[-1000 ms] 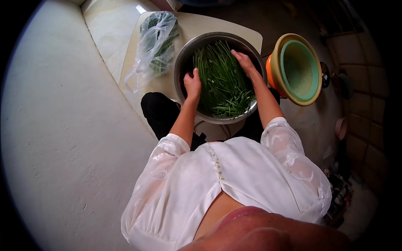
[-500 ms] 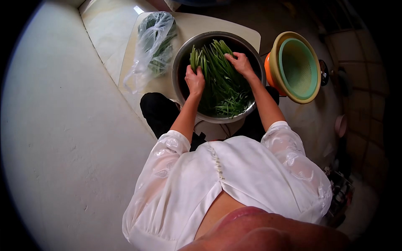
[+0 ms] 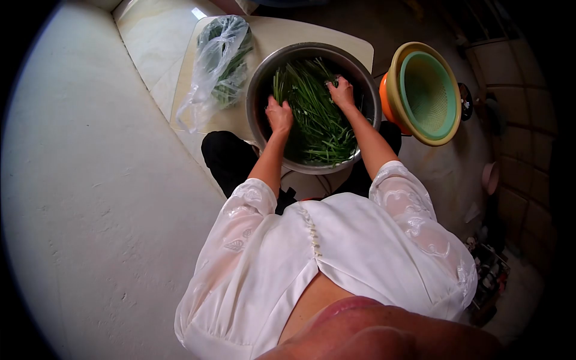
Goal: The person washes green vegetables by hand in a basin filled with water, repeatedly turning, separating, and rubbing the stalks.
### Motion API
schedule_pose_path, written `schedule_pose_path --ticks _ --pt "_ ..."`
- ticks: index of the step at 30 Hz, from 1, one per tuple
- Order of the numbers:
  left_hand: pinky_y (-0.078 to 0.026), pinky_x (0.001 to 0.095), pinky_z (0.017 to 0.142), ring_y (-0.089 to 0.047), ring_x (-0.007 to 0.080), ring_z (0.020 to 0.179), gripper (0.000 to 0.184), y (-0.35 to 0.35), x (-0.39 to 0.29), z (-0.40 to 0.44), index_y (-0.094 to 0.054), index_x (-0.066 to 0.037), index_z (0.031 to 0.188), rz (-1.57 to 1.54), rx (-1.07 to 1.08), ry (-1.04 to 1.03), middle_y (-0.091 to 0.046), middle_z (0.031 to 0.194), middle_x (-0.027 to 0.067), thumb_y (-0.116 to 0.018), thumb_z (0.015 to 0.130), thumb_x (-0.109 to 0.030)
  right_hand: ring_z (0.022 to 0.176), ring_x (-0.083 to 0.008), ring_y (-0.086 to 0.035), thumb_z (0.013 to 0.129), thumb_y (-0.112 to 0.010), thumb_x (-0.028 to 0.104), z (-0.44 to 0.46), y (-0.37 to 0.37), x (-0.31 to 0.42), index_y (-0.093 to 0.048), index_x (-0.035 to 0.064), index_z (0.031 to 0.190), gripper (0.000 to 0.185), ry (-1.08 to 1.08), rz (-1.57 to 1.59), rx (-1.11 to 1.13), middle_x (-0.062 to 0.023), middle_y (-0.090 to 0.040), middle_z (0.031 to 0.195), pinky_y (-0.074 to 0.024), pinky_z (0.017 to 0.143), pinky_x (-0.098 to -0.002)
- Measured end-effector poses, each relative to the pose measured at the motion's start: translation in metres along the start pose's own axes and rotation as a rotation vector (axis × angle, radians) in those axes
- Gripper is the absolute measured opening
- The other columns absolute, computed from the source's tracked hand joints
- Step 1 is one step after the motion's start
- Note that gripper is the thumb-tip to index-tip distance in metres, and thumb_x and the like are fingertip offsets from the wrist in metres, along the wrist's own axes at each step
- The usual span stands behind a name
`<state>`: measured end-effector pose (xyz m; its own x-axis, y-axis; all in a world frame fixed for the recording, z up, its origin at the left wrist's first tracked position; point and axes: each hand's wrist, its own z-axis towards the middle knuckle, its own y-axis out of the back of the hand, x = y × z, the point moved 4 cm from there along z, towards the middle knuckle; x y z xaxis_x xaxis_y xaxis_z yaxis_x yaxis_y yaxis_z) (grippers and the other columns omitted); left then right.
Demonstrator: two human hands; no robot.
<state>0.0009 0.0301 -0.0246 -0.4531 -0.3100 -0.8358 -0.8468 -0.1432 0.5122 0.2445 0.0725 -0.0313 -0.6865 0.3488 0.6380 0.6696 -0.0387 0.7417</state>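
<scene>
Spreading over the greens, the left hand (image 3: 279, 115) and right hand (image 3: 342, 93) are both down inside the metal basin (image 3: 367, 90), taking 12 as the top of the view. Half a second ago the pale stalk ends stood up in a bunch between them — now that tuft has sunk back and the long green stalks (image 3: 318, 114) lie lower, slanting from about eleven o'clock towards five, more tangled than before.

The left hand stays near nine o'clock in the basin, at the edge of the pile. Its fingers are curled beside the stalks, but I cannot tell whether they are clamped on any. The right hand has drawn in a little, to about one o'clock; its fingers are bent down into the greens, and whether they pinch a bundle or merely press is too small to tell.

As for what this means, the move looks like lifting and letting fall, a loosening or turning of the stalks within the basin; that is a judgement. All the loose stalks I can make out are in it, and whether water lies beneath them is hidden.

Around the work little differs. A knotted clear bag (image 3: 225, 63) with more greenery inside rests on the pale desk (image 3: 276, 36), at ten o'clock from the basin. At three o'clock, apart from it, a mint-green basket (image 3: 427, 90) sits nested in a yellow one (image 3: 393, 99).
</scene>
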Motion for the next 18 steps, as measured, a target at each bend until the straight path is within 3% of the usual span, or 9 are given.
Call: schedule_pose_path --ticks 3,6,7,9,10,12,15,17,18 --pt "-0.048 0.05 0.087 -0.061 0.0461 0.102 0.043 0.006 0.008 0.008 -0.054 0.007 0.112 0.029 -0.032 -0.023 -0.063 0.103 0.032 -0.065 0.082 -0.023 0.125 -0.0397 -0.051 0.082 -0.068 0.036 0.003 0.018 -0.003 -0.049 -0.0048 0.136 0.07 -0.051 0.036 0.03 -0.0268 -0.053 0.134 -0.0427 0.103 -0.0435" --pt "-0.047 0.0467 0.091 -0.06 0.0456 0.105 0.058 0.02 -0.002 0.015 -0.057 0.01 0.111 -0.012 0.116 0.046 -0.063 0.108 0.0318 -0.069 0.076 -0.035 0.128 -0.0356 -0.051 0.078 -0.07 0.049 0.018 0.033 0.0 -0.049 -0.0048 0.136 0.082 -0.001 0.058 0.224 -0.0244 -0.051 0.139 -0.04 0.106 -0.0398" --pt "-0.048 0.0431 0.088 -0.063 0.0406 0.102 0.063 0.018 0.005 0.025 -0.059 0.011 0.109 -0.049 0.1 0.057 -0.065 0.106 0.0293 -0.072 0.076 -0.042 0.121 -0.03 -0.057 0.079 -0.069 0.057 0.028 0.032 -0.002 -0.054 -0.0064 0.131 0.084 0.008 0.096 0.169 -0.0217 -0.059 0.129 -0.0427 0.101 -0.0375" --pt "-0.049 0.0393 0.084 -0.066 0.0316 0.098 0.068 0.03 -0.019 0.031 -0.061 0.01 0.11 -0.116 0.246 0.219 -0.067 0.103 0.0247 -0.073 0.077 -0.048 0.109 -0.0222 -0.06 0.08 -0.066 0.065 0.042 0.034 0.015 -0.059 -0.0061 0.125 0.085 -0.102 0.155 0.402 -0.0153 -0.066 0.115 -0.0446 0.095 -0.0347" --pt "-0.049 0.0369 0.082 -0.065 0.0242 0.094 0.069 0.02 -0.009 0.043 -0.064 0.007 0.11 -0.136 0.285 0.273 -0.069 0.101 0.0175 -0.074 0.078 -0.053 0.109 -0.0222 -0.06 0.08 -0.066 0.065 0.039 0.028 0.025 -0.059 -0.0061 0.125 0.085 -0.099 0.156 0.399 -0.0153 -0.066 0.115 -0.0446 0.095 -0.0347" --pt "-0.049 0.0371 0.083 -0.065 0.0246 0.095 0.07 0.012 -0.019 0.046 -0.063 0.006 0.113 -0.315 0.337 0.297 -0.068 0.104 0.016 -0.073 0.079 -0.054 0.1 -0.0165 -0.06 0.082 -0.064 0.066 0.037 0.011 0.044 -0.064 -0.0031 0.119 0.078 -0.046 0.319 0.385 -0.0093 -0.067 0.104 -0.0454 0.088 -0.0326" --pt "-0.05 0.0371 0.086 -0.064 0.0263 0.1 0.073 -0.007 -0.017 0.049 -0.059 0.002 0.124 -0.477 0.404 0.429 -0.066 0.114 0.0134 -0.072 0.081 -0.055 0.095 -0.0136 -0.062 0.086 -0.065 0.059 0.019 -0.017 0.061 -0.067 0.001 0.116 0.065 -0.231 0.512 0.658 -0.0058 -0.068 0.103 -0.0469 0.085 -0.0296" --pt "-0.05 0.0372 0.088 -0.063 0.026 0.103 0.079 -0.02 -0.021 0.047 -0.054 0.002 0.13 -0.552 0.523 0.467 -0.064 0.118 0.0149 -0.073 0.08 -0.056 0.093 -0.0121 -0.062 0.089 -0.066 0.052 0.013 -0.032 0.067 -0.068 0.0023 0.114 0.056 -0.111 0.602 0.628 -0.0037 -0.068 0.102 -0.0478 0.083 -0.0287" --pt "-0.05 0.0361 0.086 -0.064 0.0238 0.098 0.067 -0.024 -0.022 0.046 -0.059 0.001 0.125 -0.624 0.529 0.461 -0.066 0.113 0.0121 -0.073 0.084 -0.05 0.092 -0.0113 -0.062 0.091 -0.067 0.047 0.011 -0.03 0.071 -0.07 0.0036 0.111 0.048 0.024 0.567 0.518 -0.0011 -0.069 0.1 -0.0481 0.081 -0.0284"
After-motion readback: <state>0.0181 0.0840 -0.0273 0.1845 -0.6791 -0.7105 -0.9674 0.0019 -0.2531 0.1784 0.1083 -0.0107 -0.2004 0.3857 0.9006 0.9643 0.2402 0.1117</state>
